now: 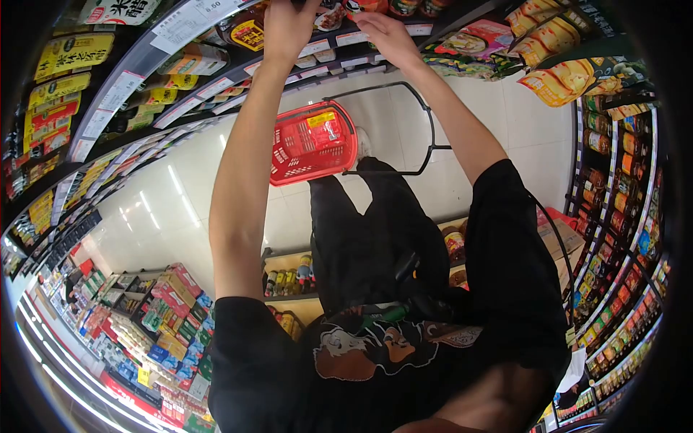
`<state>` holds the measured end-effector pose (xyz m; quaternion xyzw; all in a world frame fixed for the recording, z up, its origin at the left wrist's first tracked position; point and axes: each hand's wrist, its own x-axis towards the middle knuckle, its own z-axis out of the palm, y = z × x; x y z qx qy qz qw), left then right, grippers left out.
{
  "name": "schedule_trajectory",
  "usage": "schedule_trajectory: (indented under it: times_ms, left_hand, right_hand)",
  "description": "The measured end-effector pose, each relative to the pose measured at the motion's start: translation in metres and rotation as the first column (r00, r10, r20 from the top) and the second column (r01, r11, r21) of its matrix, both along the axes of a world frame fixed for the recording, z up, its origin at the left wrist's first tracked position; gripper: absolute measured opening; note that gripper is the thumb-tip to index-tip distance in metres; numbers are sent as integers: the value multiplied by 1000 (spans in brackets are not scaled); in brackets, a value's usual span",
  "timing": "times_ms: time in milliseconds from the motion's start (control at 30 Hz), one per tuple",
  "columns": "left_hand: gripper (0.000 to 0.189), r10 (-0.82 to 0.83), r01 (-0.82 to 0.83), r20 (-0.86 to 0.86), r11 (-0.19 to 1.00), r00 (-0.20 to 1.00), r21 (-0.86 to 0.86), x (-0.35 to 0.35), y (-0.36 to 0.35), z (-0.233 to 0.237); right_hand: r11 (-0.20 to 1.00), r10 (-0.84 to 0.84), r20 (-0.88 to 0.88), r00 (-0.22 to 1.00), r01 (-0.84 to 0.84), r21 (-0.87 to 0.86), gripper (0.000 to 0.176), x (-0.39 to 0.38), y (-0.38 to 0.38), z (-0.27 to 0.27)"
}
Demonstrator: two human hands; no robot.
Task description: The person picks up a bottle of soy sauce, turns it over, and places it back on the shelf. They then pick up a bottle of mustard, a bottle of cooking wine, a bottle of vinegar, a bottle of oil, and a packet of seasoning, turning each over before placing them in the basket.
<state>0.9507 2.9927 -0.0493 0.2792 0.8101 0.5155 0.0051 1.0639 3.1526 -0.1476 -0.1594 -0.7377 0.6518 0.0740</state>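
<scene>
At the top edge my left hand (289, 30) reaches up to a dark shelf, its fingertips partly cut off by the frame, so what it holds is hidden. Just right of it, my right hand (388, 37) has its fingers together against the lower edge of a red package (365, 6). A packet with a yellow and red label (247, 33) lies on the shelf left of my left hand. Between my forearms, lower down, a red shopping basket (315, 144) with a black frame (431, 115) beside it is on the floor.
Shelves with price strips (119, 94) curve along the left. Hanging orange packets (559, 79) are at upper right, above shelves of jars (599, 141). Low shelves with bottles (289, 281) stand behind my legs (390, 238). Stacked boxes (173, 289) are at lower left, on pale floor tiles (170, 195).
</scene>
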Motion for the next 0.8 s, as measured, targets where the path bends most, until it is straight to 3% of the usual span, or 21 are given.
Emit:
schedule_trajectory:
  times_ms: [67, 100, 133, 167, 233, 300, 367, 433, 500, 567, 633, 800]
  left_hand:
    - [29, -69, 85, 230, 994, 971, -61, 6, -6, 1]
    - [40, -76, 38, 105, 946, 992, 321, 18, -1, -6]
    - [47, -28, -11, 161, 971, 987, 237, 23, -9, -10]
    - [55, 25, -58, 211, 987, 977, 149, 27, -19, -13]
    - [66, 49, -57, 69, 991, 996, 117, 47, -40, -15]
    - [39, 126, -135, 48, 944, 991, 300, 82, -61, -33]
    - [45, 93, -142, 250, 972, 964, 185, 119, -97, -58]
    - [36, 175, -158, 419, 985, 891, -76, 159, -138, -97]
    - [25, 195, -198, 591, 978, 783, -60, 203, -170, -129]
    - [21, 180, -120, 611, 983, 771, -138, 248, -207, -165]
    - [22, 203, -15, 706, 965, 679, -264, 289, -236, -184]
    - [24, 260, 48, 822, 943, 506, -328, 356, -273, -221]
  right_hand:
    - [999, 7, -40, 999, -8, -37, 34, 7, -1, -3]
    - [998, 9, -75, 997, -13, -55, 33, 10, -1, -9]
    - [997, 20, -121, 992, -30, -77, 31, 13, 0, -16]
    - [997, 19, -136, 991, -9, 73, 30, 15, -3, -22]
    - [998, 44, -54, 998, -46, -36, 30, 34, -5, -4]
    - [993, 78, -31, 996, -80, -81, 29, 55, -15, 13]
    - [986, 110, -4, 994, -109, -123, 29, 75, -24, 22]
    - [971, 154, 101, 983, -131, -200, 30, 96, -35, 25]
    - [960, 172, 118, 978, -140, -242, 30, 117, -49, 23]
    - [948, 192, 140, 971, -147, -283, 30, 138, -66, 22]
    - [928, 225, 237, 945, -135, -347, 31, 152, -83, 22]
    - [910, 253, 297, 921, -122, -397, 31, 165, -127, 37]
